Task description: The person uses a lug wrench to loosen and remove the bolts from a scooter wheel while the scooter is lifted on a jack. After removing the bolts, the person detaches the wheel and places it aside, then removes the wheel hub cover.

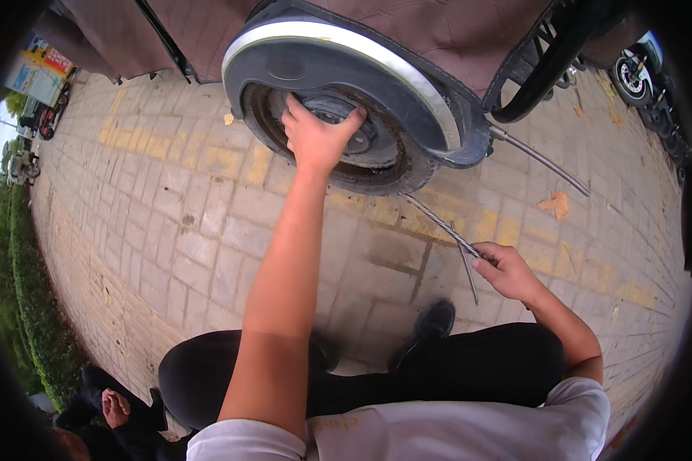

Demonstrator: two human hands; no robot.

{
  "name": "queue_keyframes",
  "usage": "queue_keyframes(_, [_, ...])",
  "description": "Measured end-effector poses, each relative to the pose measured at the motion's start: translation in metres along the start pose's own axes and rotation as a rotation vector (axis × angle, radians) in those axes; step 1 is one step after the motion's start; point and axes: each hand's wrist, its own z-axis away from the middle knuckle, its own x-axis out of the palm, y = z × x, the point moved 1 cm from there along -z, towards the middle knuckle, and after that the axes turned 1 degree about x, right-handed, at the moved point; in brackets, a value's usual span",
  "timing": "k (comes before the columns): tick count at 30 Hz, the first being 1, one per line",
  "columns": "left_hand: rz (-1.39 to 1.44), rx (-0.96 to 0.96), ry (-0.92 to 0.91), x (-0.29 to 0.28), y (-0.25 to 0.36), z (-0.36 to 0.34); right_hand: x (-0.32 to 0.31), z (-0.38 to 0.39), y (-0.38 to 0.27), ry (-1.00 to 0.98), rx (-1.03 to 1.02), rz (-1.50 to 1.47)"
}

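Observation:
A dark wheel (pixel 396 180) stands under a grey fender with a light silver band (pixel 307 31), below a brown quilted cover. My left hand (pixel 315 138) reaches into the wheel beside its hub. The thumb and a finger are spread across the hub, and the other fingertips are partly hidden. Off to the right, my right hand (pixel 504 269) is closed around a long thin metal rod (pixel 438 221). The rod's far end meets the lower edge of the tyre. A thinner dark stick-like piece (pixel 467 269) crosses the rod near my fingers; whether I hold it too is unclear.
A metal bar (pixel 542 161) juts from the vehicle right of the fender. Brick paving (pixel 200 253) carries a worn yellow stripe and a dry leaf (pixel 555 205). Another person's hand (pixel 115 407) shows at lower left, near a hedge (pixel 42 307). A parked vehicle's wheel (pixel 632 79) stands far right.

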Motion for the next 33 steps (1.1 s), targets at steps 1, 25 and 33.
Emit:
queue_keyframes(1, [-0.005, 0.015, 0.012, 0.0, 0.001, 0.001, -0.003, -0.001, -0.012, 0.021, -0.023, 0.085])
queue_keyframes(25, [-0.041, 0.237, 0.088, -0.019, -0.026, -0.008, 0.052, -0.04, -0.068, -0.018, 0.272, -0.754])
queue_keyframes(33, [-0.015, 0.269, 0.098, 0.003, -0.015, 0.018, 0.076, -0.055, -0.059, 0.029, 0.288, -0.796])
